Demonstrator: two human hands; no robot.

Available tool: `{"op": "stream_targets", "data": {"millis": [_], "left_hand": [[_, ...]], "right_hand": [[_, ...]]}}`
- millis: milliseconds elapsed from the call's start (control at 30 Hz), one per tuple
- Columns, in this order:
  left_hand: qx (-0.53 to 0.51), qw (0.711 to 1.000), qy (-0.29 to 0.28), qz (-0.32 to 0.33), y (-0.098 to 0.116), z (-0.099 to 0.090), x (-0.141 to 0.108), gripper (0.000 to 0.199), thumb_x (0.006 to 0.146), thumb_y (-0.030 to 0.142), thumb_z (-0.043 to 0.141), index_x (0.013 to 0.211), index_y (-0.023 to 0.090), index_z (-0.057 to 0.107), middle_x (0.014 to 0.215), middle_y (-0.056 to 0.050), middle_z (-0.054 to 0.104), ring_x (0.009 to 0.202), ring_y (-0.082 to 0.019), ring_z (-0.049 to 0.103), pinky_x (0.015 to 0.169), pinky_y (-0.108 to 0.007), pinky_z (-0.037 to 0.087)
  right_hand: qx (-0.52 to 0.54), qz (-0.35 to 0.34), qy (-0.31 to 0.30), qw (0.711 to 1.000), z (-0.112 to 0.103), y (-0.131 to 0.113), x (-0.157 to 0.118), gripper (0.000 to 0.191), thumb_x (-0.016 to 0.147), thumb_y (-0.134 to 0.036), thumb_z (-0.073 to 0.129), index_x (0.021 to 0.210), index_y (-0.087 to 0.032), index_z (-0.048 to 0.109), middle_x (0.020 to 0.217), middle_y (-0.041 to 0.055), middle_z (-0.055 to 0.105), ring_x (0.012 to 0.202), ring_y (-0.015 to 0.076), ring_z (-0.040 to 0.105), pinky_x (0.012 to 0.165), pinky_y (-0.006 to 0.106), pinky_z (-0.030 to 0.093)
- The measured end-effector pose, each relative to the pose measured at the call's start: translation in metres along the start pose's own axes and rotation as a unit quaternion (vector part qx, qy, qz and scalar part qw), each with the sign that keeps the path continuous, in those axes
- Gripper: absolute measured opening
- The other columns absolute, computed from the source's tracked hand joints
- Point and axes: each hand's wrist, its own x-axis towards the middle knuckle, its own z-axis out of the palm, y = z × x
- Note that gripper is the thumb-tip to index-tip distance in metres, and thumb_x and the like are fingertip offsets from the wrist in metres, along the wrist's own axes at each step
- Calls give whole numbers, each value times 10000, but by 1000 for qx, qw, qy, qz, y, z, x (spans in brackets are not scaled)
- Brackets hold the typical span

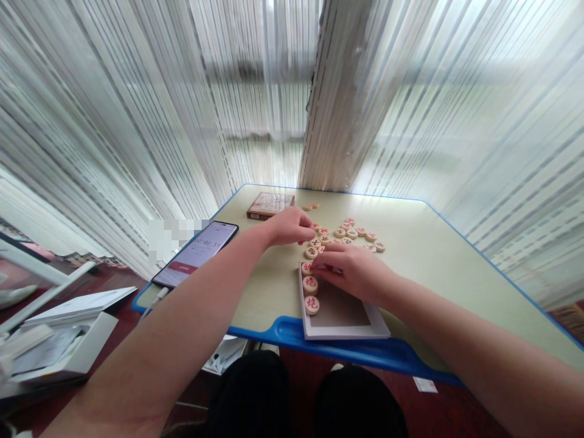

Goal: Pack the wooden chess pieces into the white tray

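Several round wooden pieces with red or black characters (pixel 351 233) lie scattered on the pale table (pixel 410 243). An open shallow white box (pixel 347 333) stands at the table's front edge, with a column of red-marked pieces (pixel 311 305) along its left side. My right hand (pixel 349 267) is over the box, its fingertips closed on the uppermost piece (pixel 307 268) of that column. Beyond the box, my left hand (pixel 292 226) has its fingers curled together beside the left edge of the scattered pieces. What its fingertips hold, if anything, is hidden.
A phone (pixel 196 252) with a timer on its screen lies at the table's left edge, a cable plugged in. A flat patterned box (pixel 270 205) is at the back left, near two small pieces (pixel 311 207). Open white boxes (pixel 68 347) are on the left, below table height.
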Motion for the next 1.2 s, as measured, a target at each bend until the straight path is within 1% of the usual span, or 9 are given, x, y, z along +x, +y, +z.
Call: {"op": "stream_targets", "data": {"millis": [267,467,633,733,800,833,967,1033,1200], "left_hand": [[-9,1000,2,-3,1,0,-1,166,592,215,496,467,128,564,417,26,471,452,-85,397,466,-231,247],[1,1000,1,3,0,-1,0,168,594,225,492,469,130,550,424,25,463,456,-83,384,466,-236,236],[3,1000,6,1,0,-2,-1,170,584,228,483,477,128,570,416,29,446,453,-83,373,469,-236,235],[5,1000,4,-5,-1,-1,0,173,581,233,484,484,126,578,411,30,442,451,-85,373,470,-237,238],[4,1000,2,-5,-2,-1,0,171,582,235,487,488,125,579,416,28,450,454,-84,378,473,-237,244],[3,1000,1,-4,-2,-1,0,170,583,236,489,490,125,579,420,28,454,456,-84,381,474,-237,246],[10,1000,3,-1,-2,-2,0,173,584,240,485,487,127,571,424,29,459,457,-84,386,475,-239,249],[13,1000,5,-3,-3,-3,0,179,586,244,478,483,128,567,427,27,465,458,-85,392,479,-238,257],[18,1000,4,-11,-6,-1,0,177,590,253,487,487,130,562,430,25,475,462,-88,402,477,-236,260]], "right_hand": [[10,-19,-4,1000,1,6,0,180,867,-271,510,900,-192,669,851,58,631,746,148,560,642,246,400],[32,-38,32,998,-6,0,-2,197,869,-266,479,832,-169,647,775,51,610,696,130,535,631,239,384],[48,-82,-32,995,-16,-13,-6,247,790,-375,568,663,-165,586,654,14,548,581,102,469,548,231,336],[46,-79,-84,992,-17,-18,-8,263,751,-409,617,644,-172,578,649,-1,550,559,92,461,525,227,322],[41,-73,-99,992,-16,-18,-8,271,748,-427,624,651,-177,589,660,-2,561,557,92,468,520,227,324],[38,-72,-94,992,-15,-18,-8,268,761,-427,613,665,-177,598,670,2,570,566,95,478,524,228,331],[40,-79,-43,995,-12,-15,-8,201,856,-331,515,857,-188,656,783,39,632,665,120,552,586,236,378],[39,-86,-34,995,-10,-13,-8,206,878,-289,486,923,-203,668,813,46,649,693,126,573,605,237,392],[63,-84,-37,994,-7,-10,-6,195,871,-265,506,915,-206,687,831,45,678,686,123,593,603,225,406]]}}
